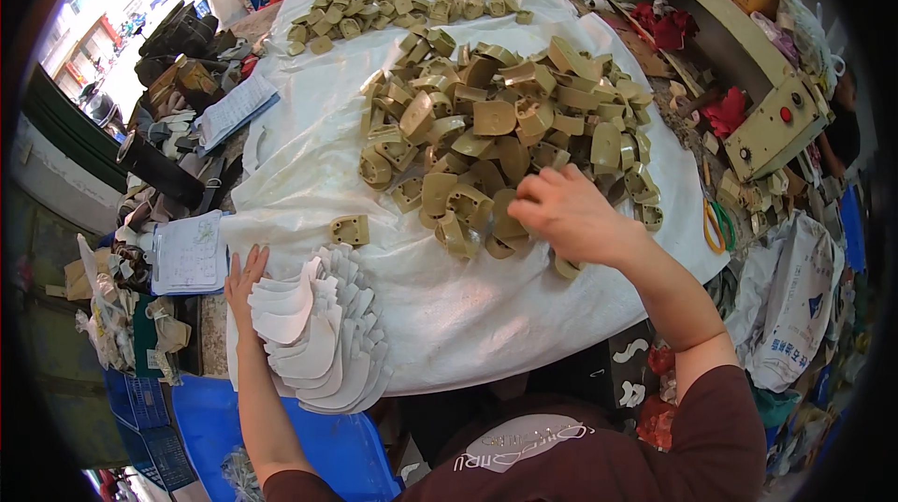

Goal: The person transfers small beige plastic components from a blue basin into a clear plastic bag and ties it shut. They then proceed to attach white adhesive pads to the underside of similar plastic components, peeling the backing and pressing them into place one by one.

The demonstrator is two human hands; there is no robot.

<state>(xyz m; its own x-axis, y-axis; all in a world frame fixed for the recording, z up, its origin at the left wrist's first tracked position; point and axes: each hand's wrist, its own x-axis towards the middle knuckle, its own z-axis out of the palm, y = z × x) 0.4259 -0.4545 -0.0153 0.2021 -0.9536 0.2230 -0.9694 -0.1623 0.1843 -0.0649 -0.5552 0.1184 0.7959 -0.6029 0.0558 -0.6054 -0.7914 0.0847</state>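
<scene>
The head view shows, nearest the person, a stack of white pieces (318, 343) on the sheet-covered surface (449, 338). The left hand (245, 289) lies along the stack's left side, its grip wide, fingers straight and a little spread; a light touch there would probably keep the loose layers from sliding. The stack runs mostly away from the person, its far end leaning slightly left; the pieces fan unevenly, so their separate axes are hard to read.

Just beyond the stack sits a lone block (349, 231), its long axis roughly crosswise, its holed face in view.

Further right, the right hand (575, 217) reaches over the near edge of the heap (505, 118), fingers curled narrow; whether they hold a block cannot be told. Good handling here likely means pinching one block by its side walls and lifting it straight up, so that neighbours do not tumble. The block at the fingertips (506, 217) seems to run near to far, partly hidden. The heap's blocks point every way, some on their sides. Beyond it lies a second, flatter heap (393, 8).
</scene>
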